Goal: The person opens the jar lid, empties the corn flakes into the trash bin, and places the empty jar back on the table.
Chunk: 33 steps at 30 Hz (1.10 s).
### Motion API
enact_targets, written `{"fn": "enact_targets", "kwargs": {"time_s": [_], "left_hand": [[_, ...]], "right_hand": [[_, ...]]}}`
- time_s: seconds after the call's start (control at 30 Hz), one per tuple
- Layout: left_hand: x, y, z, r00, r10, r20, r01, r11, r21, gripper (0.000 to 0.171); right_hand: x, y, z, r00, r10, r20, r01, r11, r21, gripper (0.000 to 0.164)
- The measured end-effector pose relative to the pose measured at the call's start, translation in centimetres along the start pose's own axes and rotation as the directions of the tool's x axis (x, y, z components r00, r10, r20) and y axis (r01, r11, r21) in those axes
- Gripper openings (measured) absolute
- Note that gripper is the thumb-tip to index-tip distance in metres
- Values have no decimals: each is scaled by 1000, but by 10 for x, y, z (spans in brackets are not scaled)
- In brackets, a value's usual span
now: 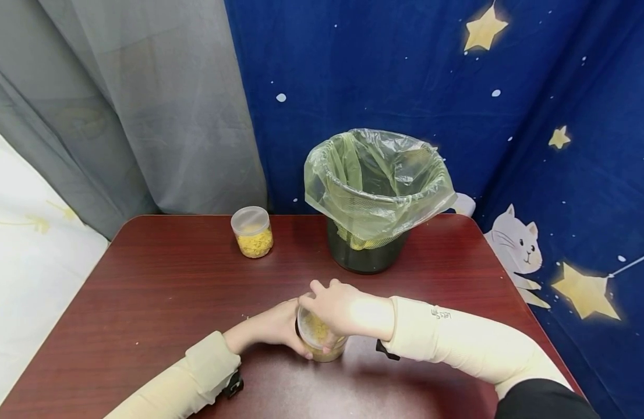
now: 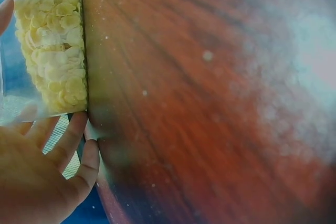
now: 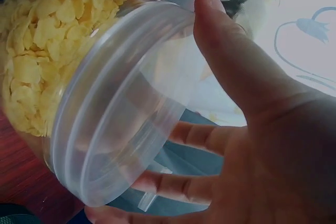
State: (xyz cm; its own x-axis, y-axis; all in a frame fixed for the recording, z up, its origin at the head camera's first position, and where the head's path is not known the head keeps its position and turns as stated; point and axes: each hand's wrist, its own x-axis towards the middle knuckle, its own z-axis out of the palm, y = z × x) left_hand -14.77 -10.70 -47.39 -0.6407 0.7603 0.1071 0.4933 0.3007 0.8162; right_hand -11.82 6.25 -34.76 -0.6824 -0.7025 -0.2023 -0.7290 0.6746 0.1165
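A clear plastic jar (image 1: 327,352) of yellow flakes, which look like cornflakes, stands on the table near its front. My left hand (image 1: 278,325) holds the jar's side, thumb towards me and fingers round the far side. From above, my right hand (image 1: 348,307) grips the translucent screw lid (image 3: 86,145), with the thumb at one edge and the fingers spread along the opposite one. In the right wrist view the lid sits on the jar. Packed flakes (image 2: 55,51) show through the wall in the left wrist view. My right hand hides part of the lid in the head view.
A second lidded jar (image 1: 254,238) of yellow flakes stands at the back left of the dark red table (image 1: 159,279). Right of it is a black bin (image 1: 365,256) with a pale green plastic liner (image 1: 374,218) folded over its rim. Curtains hang behind the table.
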Motion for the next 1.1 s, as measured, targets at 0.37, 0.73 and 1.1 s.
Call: {"fn": "enact_targets", "kwargs": {"time_s": [0.37, 0.73, 1.1], "left_hand": [[0, 2, -1, 1000, -11, 5, 11, 999, 34, 101], [-3, 5, -4, 998, -68, 8, 67, 996, 61, 98], [-4, 5, -4, 999, -50, 14, 48, 995, 91, 91]], "right_hand": [[2, 3, 1, 995, -100, -15, 98, 991, -89, 80], [2, 4, -3, 981, -193, 25, 195, 972, -135, 83], [0, 6, -6, 971, -231, 60, 236, 967, -99, 88]]}}
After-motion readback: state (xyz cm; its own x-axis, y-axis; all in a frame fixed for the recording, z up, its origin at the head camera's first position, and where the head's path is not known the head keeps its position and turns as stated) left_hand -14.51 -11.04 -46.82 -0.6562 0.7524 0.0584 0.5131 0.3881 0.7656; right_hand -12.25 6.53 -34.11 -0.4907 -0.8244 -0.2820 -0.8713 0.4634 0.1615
